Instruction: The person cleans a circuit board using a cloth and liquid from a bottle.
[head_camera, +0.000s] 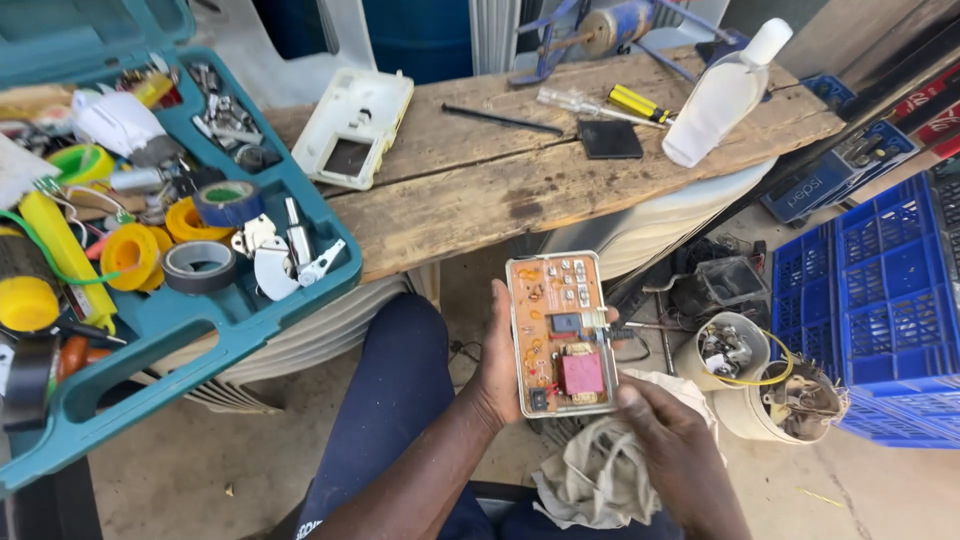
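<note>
Orange circuit board in its white casing: left hand grips it; right hand pinches its lower corner.

The place is judged to be an informal electronics repair workshop, set up partly outdoors on a bare concrete floor. A rough wooden plank laid over stacked white plastic chairs is used as a bench. An open teal tool case is filled with tape rolls, wire and small metal parts. Screwdrivers, a white device cover and a clear plastic bottle are laid on the plank. Tubs of salvaged metal parts and blue plastic crates are kept at floor level. An opened device with an exposed circuit board is seen at the centre.
</note>
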